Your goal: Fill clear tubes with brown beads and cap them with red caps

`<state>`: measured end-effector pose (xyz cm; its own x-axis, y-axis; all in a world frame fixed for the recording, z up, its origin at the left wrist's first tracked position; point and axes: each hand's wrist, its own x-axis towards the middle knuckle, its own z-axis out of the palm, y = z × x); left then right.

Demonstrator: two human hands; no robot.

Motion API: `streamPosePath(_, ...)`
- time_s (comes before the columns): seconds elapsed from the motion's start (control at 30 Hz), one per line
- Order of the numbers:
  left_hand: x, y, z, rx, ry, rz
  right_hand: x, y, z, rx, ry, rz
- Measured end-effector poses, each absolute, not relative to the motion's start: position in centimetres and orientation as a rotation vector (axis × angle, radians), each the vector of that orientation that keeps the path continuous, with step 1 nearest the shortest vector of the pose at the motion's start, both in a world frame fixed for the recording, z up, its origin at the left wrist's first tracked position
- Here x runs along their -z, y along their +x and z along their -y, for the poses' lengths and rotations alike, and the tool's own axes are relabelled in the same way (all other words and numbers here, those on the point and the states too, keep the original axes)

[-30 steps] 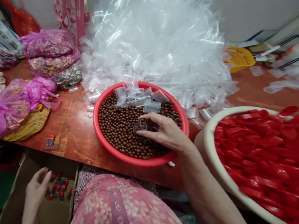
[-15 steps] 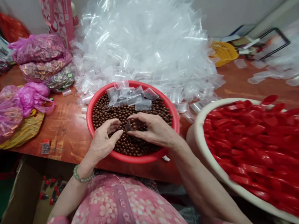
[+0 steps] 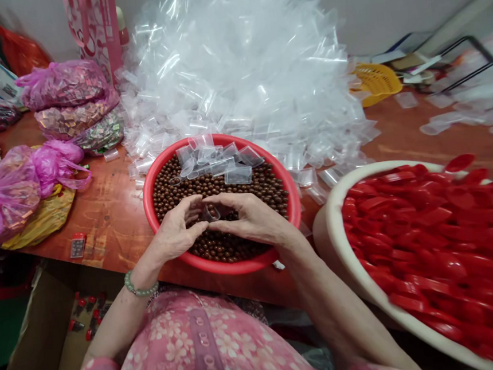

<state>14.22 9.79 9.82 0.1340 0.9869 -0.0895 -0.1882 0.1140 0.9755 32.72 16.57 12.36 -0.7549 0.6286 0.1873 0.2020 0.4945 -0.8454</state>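
Observation:
A small clear plastic container [image 3: 211, 212] is between the thumb and fingers of my right hand [image 3: 249, 216], its opening tilted toward the left. My left hand [image 3: 179, 228] faces it, thumb and fingers apart and curved, fingertips close to the container; whether they touch it I cannot tell. Both hands are over brown balls [image 3: 221, 247] that fill a red basin [image 3: 232, 266]. Several more clear containers [image 3: 237, 175] lie on the balls at the far side of the basin.
A large heap of clear containers [image 3: 236, 65] rises behind the basin. To the right stands a cream tub [image 3: 335, 223] of red plastic pieces [image 3: 429, 249]. Pink bags [image 3: 7, 183] lie at left, near a small filled container with a red cap [image 3: 78, 244]. Below is a cardboard box [image 3: 31, 336].
My hands have come together over the basin. The clear container in my right hand now sits close to my left fingertips. The view has shifted slightly.

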Motion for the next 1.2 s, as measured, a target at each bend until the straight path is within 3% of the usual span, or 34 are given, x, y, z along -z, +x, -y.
streamPosePath(0.3, -10.7, 13.8, -10.0, -1.035, 1.106, -0.995, -12.5, 32.5, -15.9, -1.475, -0.593, 2.045)
streamPosePath(0.73, -10.9, 13.6, -10.0, -0.973, 1.204, -1.005, -13.9, 32.1, -17.0, -1.337, -0.546, 2.317)
streamPosePath(1.1, -11.0, 13.5, -9.9, -0.960, 1.287, -1.043, -13.1, 32.6, -16.8, -1.618, -0.744, 2.171)
streamPosePath(1.2, -11.0, 13.6, -10.0, -0.968, 1.227, -1.047, -13.3, 32.8, -16.8, -1.469, -0.751, 2.242)
